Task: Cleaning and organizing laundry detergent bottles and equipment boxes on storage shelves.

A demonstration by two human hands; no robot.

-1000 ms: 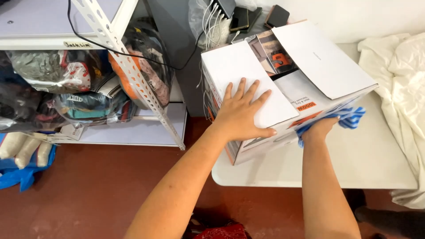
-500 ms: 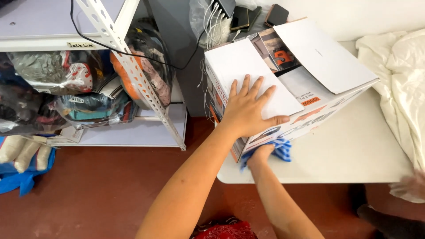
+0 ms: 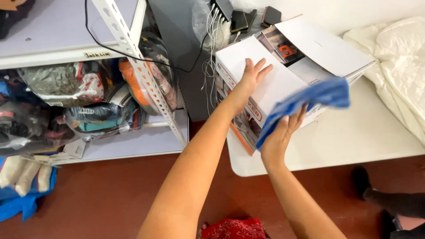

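Cardboard box (image 3: 283,84) is seen at 1 o'clock, standing on the near left corner of the white table (image 3: 354,141). Its top flaps are open; contents are mostly covered by flaps and cannot be made out. Left hand (image 3: 251,79) is laid flat on the left flap, fingers spread wide, nothing gripped. Blue cloth (image 3: 310,101) is held up against the box's near side by the right hand (image 3: 279,139); fingers are extended behind the cloth, thumb hidden, so the exact grip cannot be told. Cloth is motion-blurred and hides part of the box face.

At 12 o'clock, phones (image 3: 248,18) and white cables (image 3: 212,31) are seen, cut off by the top edge. At 2 o'clock, a white crumpled sheet (image 3: 398,57) is cut by the right edge. At 10 o'clock, a metal shelf (image 3: 133,57) holds bagged clothes (image 3: 66,84). At 4 o'clock, a dark shoe (image 3: 361,179) stands on the red floor (image 3: 88,199); its wearer is out of frame. Red fabric (image 3: 234,228) at 6 o'clock is cut off.
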